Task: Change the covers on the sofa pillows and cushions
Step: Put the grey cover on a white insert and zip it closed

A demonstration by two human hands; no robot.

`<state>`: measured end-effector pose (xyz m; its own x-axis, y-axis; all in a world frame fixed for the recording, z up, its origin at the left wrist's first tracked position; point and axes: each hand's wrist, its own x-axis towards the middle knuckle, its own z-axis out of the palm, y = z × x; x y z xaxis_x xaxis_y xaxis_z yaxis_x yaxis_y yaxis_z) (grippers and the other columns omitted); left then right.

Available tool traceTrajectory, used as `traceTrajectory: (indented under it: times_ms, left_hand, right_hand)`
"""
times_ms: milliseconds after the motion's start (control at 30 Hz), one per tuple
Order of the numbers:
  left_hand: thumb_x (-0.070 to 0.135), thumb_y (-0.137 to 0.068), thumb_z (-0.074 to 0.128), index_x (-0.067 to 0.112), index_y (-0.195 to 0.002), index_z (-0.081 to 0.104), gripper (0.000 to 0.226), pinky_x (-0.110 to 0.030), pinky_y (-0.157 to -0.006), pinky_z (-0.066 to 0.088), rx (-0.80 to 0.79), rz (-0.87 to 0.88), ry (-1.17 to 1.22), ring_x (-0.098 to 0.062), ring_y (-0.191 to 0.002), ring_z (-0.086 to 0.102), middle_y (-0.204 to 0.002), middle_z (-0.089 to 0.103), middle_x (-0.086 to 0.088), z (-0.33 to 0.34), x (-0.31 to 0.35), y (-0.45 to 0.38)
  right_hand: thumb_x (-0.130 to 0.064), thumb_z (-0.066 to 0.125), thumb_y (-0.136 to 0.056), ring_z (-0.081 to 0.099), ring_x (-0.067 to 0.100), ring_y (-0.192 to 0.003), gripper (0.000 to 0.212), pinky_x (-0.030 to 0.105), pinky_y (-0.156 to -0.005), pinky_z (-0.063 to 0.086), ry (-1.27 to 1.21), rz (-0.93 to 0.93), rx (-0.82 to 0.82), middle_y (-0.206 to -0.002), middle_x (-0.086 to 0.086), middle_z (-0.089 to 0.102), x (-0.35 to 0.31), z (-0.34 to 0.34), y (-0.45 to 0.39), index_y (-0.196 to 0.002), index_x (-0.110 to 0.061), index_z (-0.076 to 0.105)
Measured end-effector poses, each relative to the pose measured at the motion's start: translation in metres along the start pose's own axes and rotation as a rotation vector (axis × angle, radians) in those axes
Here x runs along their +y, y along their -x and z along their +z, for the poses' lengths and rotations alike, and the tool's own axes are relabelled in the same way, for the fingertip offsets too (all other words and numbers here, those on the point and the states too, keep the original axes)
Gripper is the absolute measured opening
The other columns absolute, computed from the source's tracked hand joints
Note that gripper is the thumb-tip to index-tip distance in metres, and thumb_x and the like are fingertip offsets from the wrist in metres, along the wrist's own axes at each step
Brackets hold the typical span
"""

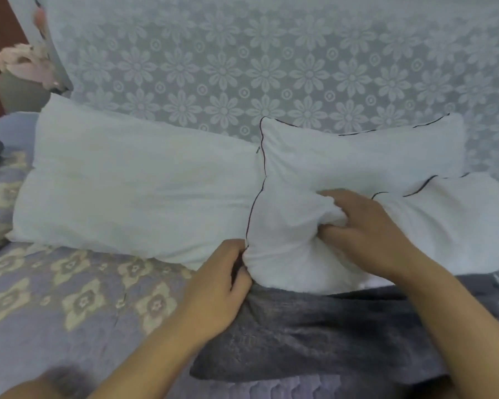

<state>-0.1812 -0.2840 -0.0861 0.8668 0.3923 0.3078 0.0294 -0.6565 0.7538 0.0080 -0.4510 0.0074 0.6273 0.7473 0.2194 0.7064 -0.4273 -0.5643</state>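
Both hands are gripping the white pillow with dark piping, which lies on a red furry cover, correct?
Not quite: the head view shows the furry cover is dark grey, not red. Both the left hand and right hand do grip the white pillow with dark piping.

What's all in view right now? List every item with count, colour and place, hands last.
bare pillow: one, white, left on the sofa seat, leaning on the backrest.
covered pillow: one, white cover with dark piping, right of the bare pillow, partly bunched.
grey fuzzy cover: one, dark grey, on the seat under the hands.
seat cover: one, lavender with cream flowers, lower left.
backrest cover: one, grey-white floral lace, behind the pillows.
left hand: fingers pinch the covered pillow's lower corner.
right hand: fingers grip its bunched fabric.
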Motion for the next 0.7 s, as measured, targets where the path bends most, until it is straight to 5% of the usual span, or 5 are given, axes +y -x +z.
traceTrajectory:
  times_ms: [67, 233, 333, 467, 700]
  left_hand:
    - [0.032, -0.103, 0.042, 0.038, -0.122, 0.053, 0.022, -0.019, -0.087, 0.043, -0.014, 0.080, -0.094, 0.001, -0.107, 0.055, -0.115, 0.055, 0.023, 0.002, -0.018, 0.016]
    - [0.032, -0.100, 0.049, 0.027, -0.111, 0.067, 0.022, -0.031, -0.094, 0.041, -0.051, 0.315, -0.234, -0.013, -0.113, 0.051, -0.117, 0.064, 0.017, -0.008, -0.037, 0.018]
    - [0.034, -0.101, 0.052, 0.030, -0.107, 0.064, 0.014, -0.030, -0.091, 0.042, -0.103, 0.348, -0.112, -0.008, -0.108, 0.054, -0.115, 0.062, 0.020, -0.003, -0.030, 0.017]
    - [0.050, -0.105, 0.038, 0.034, -0.101, 0.054, 0.023, -0.034, -0.080, 0.039, -0.161, 0.294, -0.207, -0.008, -0.087, 0.050, -0.091, 0.054, 0.016, -0.023, -0.036, 0.013]
    - [0.059, -0.104, 0.036, 0.028, -0.087, 0.055, 0.041, -0.032, -0.078, 0.039, -0.326, 0.421, -0.333, -0.008, -0.081, 0.045, -0.083, 0.047, 0.017, -0.019, -0.027, 0.015]
  right_hand:
    - [-0.036, 0.067, -0.083, 0.062, 0.009, -0.099, 0.028, 0.032, -0.086, 0.050, -0.015, 0.036, -0.181, -0.102, -0.017, 0.067, -0.006, 0.002, 0.006, -0.110, -0.032, 0.059]
    - [-0.073, 0.069, -0.068, 0.032, 0.010, -0.141, 0.109, 0.039, -0.115, 0.033, 0.217, -0.106, -0.445, -0.156, -0.018, 0.035, -0.033, 0.022, -0.001, -0.154, -0.050, 0.006]
    - [-0.078, 0.059, -0.074, 0.055, 0.017, -0.116, 0.078, 0.040, -0.096, 0.045, 0.412, -0.244, -0.371, -0.126, -0.010, 0.062, -0.041, 0.031, -0.004, -0.140, -0.042, 0.038]
    - [-0.047, 0.049, -0.086, 0.061, 0.040, -0.070, 0.032, 0.041, -0.060, 0.043, 0.427, -0.368, 0.084, -0.073, 0.011, 0.066, -0.018, 0.017, 0.002, -0.093, -0.016, 0.054]
    - [-0.037, 0.053, -0.097, 0.052, 0.039, -0.063, 0.033, 0.041, -0.058, 0.039, 0.660, -0.012, 0.406, -0.069, 0.019, 0.057, 0.048, -0.048, -0.031, -0.087, -0.006, 0.049]
